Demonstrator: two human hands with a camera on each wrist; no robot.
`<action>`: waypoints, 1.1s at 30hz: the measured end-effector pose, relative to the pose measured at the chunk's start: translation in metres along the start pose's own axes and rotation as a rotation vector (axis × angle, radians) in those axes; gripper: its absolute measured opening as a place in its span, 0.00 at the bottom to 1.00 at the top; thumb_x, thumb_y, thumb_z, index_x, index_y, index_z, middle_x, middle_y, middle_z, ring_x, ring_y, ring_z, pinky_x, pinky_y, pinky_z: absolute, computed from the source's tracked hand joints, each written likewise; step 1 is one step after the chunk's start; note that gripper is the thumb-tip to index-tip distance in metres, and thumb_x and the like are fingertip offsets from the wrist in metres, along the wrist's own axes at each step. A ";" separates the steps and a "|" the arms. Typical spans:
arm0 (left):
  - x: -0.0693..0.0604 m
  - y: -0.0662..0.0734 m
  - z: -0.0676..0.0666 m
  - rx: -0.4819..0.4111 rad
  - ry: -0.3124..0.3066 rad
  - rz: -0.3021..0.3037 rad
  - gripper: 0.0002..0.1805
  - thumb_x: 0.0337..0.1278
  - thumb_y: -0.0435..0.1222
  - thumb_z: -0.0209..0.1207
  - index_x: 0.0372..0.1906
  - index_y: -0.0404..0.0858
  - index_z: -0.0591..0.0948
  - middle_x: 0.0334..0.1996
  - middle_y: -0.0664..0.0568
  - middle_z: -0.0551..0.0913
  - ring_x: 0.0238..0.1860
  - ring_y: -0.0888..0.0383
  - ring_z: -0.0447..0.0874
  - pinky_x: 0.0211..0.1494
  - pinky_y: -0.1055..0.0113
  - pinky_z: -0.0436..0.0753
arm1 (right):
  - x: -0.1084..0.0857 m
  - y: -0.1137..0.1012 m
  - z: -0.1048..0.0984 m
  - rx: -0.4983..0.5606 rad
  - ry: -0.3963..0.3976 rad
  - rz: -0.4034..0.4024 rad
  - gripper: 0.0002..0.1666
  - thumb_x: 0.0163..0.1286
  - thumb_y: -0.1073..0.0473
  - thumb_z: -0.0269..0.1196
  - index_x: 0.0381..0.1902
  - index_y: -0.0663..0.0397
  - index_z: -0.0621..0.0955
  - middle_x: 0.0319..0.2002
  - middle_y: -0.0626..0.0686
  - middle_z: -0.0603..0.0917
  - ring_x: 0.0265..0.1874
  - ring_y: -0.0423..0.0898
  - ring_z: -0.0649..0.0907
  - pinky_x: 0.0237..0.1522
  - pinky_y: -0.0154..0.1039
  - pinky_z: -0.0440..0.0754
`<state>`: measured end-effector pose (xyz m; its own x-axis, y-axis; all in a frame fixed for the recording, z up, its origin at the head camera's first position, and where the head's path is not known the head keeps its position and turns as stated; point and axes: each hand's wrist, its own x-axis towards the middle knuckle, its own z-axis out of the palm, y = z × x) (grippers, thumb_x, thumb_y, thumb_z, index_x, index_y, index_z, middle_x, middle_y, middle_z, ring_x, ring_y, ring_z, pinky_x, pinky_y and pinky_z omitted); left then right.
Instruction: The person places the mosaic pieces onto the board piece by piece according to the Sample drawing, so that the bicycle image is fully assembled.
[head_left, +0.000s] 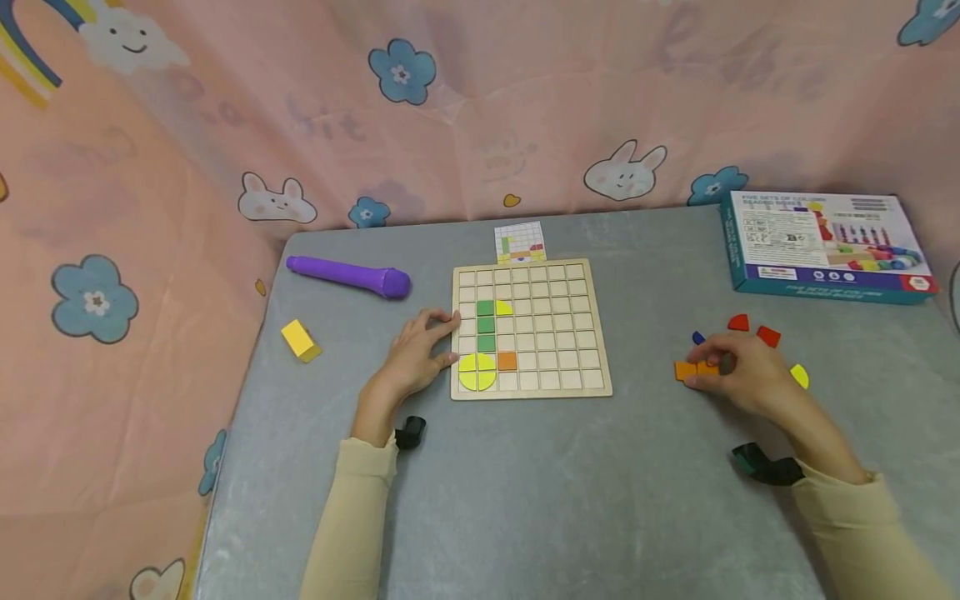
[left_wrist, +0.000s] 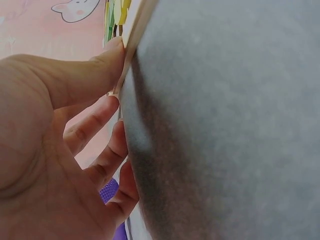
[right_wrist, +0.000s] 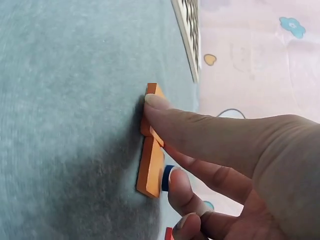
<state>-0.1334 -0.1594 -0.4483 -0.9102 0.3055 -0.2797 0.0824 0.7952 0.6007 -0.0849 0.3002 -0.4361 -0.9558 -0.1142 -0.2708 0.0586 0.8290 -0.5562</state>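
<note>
A wooden grid board [head_left: 555,350] lies mid-table. In its cells are green square tiles [head_left: 486,325], a yellow quarter-round tile [head_left: 504,308], a yellow circle of quarter pieces [head_left: 477,372] and an orange square tile [head_left: 507,361]. My left hand [head_left: 414,350] rests against the board's left edge, thumb and fingertips touching it. Off to the right, my right hand [head_left: 738,371] pinches an orange square tile [right_wrist: 151,88] between thumb and fingers, the fingertips behind it partly hidden. Another orange tile [right_wrist: 150,167] adjoins it. A blue piece [right_wrist: 167,179] is by the fingers.
Around the right hand lie red pieces [head_left: 738,322] and a yellow piece [head_left: 800,377]. A pattern card [head_left: 519,242] touches the board's back edge. A purple microphone [head_left: 348,277] and a yellow block [head_left: 301,340] are at left, a boxed set [head_left: 828,246] at back right.
</note>
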 end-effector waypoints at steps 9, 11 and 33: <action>0.000 0.000 0.000 0.001 0.005 0.001 0.37 0.74 0.38 0.64 0.83 0.49 0.65 0.79 0.48 0.63 0.76 0.42 0.60 0.79 0.40 0.58 | 0.002 -0.007 0.001 -0.007 -0.010 -0.013 0.16 0.64 0.57 0.78 0.41 0.61 0.85 0.37 0.57 0.83 0.37 0.52 0.75 0.36 0.39 0.71; 0.001 0.001 0.000 0.001 0.005 0.001 0.37 0.74 0.38 0.64 0.83 0.49 0.65 0.79 0.48 0.63 0.76 0.42 0.60 0.79 0.40 0.58 | 0.002 -0.011 0.002 -0.002 0.005 -0.026 0.14 0.65 0.57 0.78 0.39 0.59 0.85 0.34 0.54 0.83 0.35 0.50 0.75 0.33 0.37 0.71; -0.001 0.002 -0.001 0.018 0.006 0.003 0.37 0.75 0.38 0.63 0.83 0.48 0.65 0.79 0.48 0.63 0.76 0.41 0.61 0.78 0.39 0.59 | 0.045 -0.111 0.068 0.213 0.079 -0.233 0.04 0.69 0.61 0.75 0.36 0.56 0.90 0.25 0.52 0.79 0.25 0.46 0.72 0.26 0.36 0.64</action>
<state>-0.1324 -0.1586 -0.4465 -0.9125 0.3044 -0.2732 0.0920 0.8036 0.5881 -0.1151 0.1661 -0.4400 -0.9696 -0.2376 -0.0593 -0.1138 0.6517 -0.7499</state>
